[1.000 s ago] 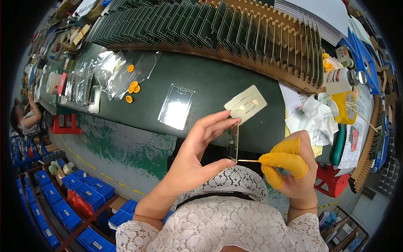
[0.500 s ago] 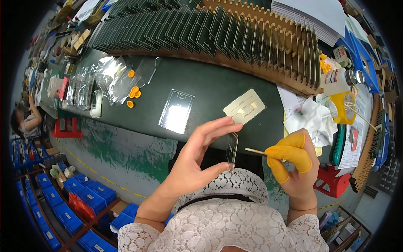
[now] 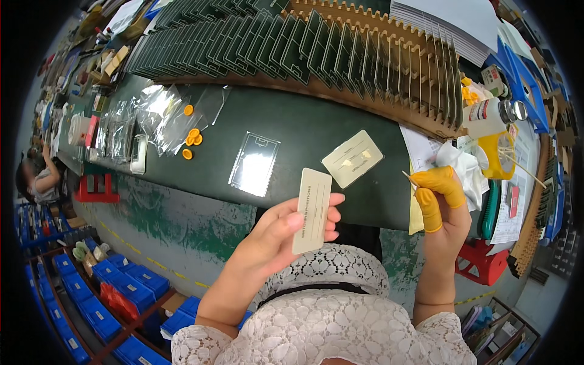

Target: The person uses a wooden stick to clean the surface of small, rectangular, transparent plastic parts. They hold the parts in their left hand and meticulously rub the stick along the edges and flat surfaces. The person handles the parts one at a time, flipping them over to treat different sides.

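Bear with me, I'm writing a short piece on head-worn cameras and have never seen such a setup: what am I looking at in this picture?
There's no robot here, just a person's own two hands. The camera sits on their head, looking down; its fisheye lens bends straight edges near the rim.

The left hand holds a pale printed plate between thumb and fingers. The right hand, with yellow finger covers, pinches a thin stick, held apart from that plate.

On the dark green table lie another pale plate, a shiny rectangular sheet, small orange rings and clear plastic bags. Beyond them, a brown notched rack holds rows of dark panels.
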The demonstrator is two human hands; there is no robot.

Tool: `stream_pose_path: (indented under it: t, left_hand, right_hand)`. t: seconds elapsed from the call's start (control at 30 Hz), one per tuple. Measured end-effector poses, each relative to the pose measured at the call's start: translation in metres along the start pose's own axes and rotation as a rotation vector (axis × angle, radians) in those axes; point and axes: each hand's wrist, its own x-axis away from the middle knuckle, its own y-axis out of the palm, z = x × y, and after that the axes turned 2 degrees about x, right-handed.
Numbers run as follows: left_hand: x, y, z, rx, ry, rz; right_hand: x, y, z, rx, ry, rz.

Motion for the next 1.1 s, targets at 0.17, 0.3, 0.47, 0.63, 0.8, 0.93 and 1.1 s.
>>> stream_pose_path:
  t: [0.17,0.3,0.47,0.63,0.8,0.93,1.1]
  left_hand:
    - [0.003,-0.005,-0.006,0.270,-0.042,-0.154]
    - [0.007,0.006,-0.002,-0.072,0.027,-0.028]
    - [0.012,0.011,0.003,-0.404,0.107,0.262]
    - [0.011,0.013,0.007,-0.550,0.349,0.396]
    - [0.012,0.011,0.009,-0.994,0.554,0.519]
    - [0.006,0.007,0.004,-1.110,0.709,0.527]
    - [0.004,0.012,0.007,-1.287,0.891,0.518]
  right_hand:
    - [-0.004,0.006,0.003,0.091,0.062,-0.032]
    - [-0.002,0.018,0.018,0.320,-0.028,-0.068]
    - [-0.006,0.026,0.028,0.596,-0.275,-0.117]
    - [-0.007,0.032,0.037,0.692,-0.325,-0.171]
    - [-0.009,0.034,0.039,0.712,-0.339,-0.168]
    - [-0.009,0.035,0.038,0.723,-0.334,-0.184]
    - [-0.012,0.030,0.028,0.613,-0.290,-0.125]
